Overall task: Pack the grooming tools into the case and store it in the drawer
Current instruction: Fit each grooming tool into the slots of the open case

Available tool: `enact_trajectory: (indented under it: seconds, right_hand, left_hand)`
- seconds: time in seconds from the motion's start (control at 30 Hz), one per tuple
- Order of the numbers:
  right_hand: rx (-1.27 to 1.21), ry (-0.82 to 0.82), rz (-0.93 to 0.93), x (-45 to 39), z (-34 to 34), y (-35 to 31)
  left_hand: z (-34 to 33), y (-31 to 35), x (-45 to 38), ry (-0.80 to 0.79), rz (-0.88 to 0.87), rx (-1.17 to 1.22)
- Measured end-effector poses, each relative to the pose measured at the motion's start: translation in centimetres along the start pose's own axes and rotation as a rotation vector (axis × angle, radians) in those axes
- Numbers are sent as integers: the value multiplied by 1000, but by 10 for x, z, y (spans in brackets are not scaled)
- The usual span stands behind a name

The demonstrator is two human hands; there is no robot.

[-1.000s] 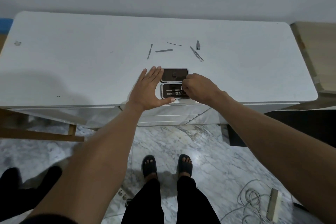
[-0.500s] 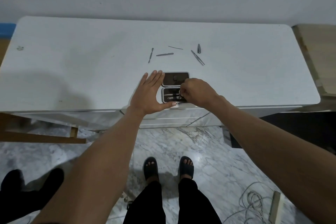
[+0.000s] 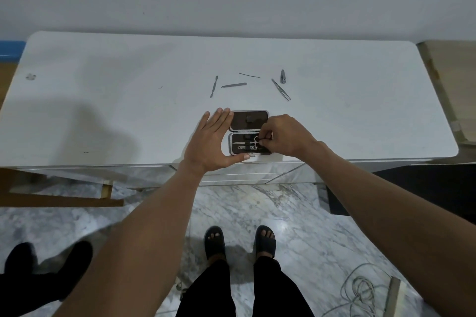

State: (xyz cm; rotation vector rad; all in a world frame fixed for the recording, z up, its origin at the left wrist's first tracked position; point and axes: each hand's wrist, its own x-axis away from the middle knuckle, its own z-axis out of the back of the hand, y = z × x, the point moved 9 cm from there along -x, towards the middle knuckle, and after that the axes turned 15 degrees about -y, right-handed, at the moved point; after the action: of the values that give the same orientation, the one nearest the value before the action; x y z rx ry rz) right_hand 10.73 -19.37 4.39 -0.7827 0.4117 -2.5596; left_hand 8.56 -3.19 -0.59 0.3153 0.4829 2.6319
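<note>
The open grooming case [image 3: 248,134] lies at the near edge of the white surface [image 3: 103,110], its lid half at 12 o'clock of the tray half, where a few strapped tools are too small to name. The left hand [image 3: 210,144] lies flat, fingers apart, against the case's 9 o'clock side, while the right hand [image 3: 282,135] covers the 3 o'clock end, its grip pinched on small scissors [image 3: 257,139] that are mostly hidden. Five loose tools, among them tweezers [image 3: 280,89] and nail clippers [image 3: 282,76], lie well apart at 12 o'clock.
</note>
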Motion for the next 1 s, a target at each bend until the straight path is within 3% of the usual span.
enact_trajectory:
  seconds: [0.17,0.47,1.0]
  right_hand:
    - [-183,270,-126,2,37,33]
    - [-494,517,-515,-18,74,104]
    - [-545,430,-685,-62,81,122]
  left_hand:
    - [0,-1,0,-8,1,3]
    - [-1,-2,-3,5,-1,17]
    - [-1,-3,-3,-34,25,-22]
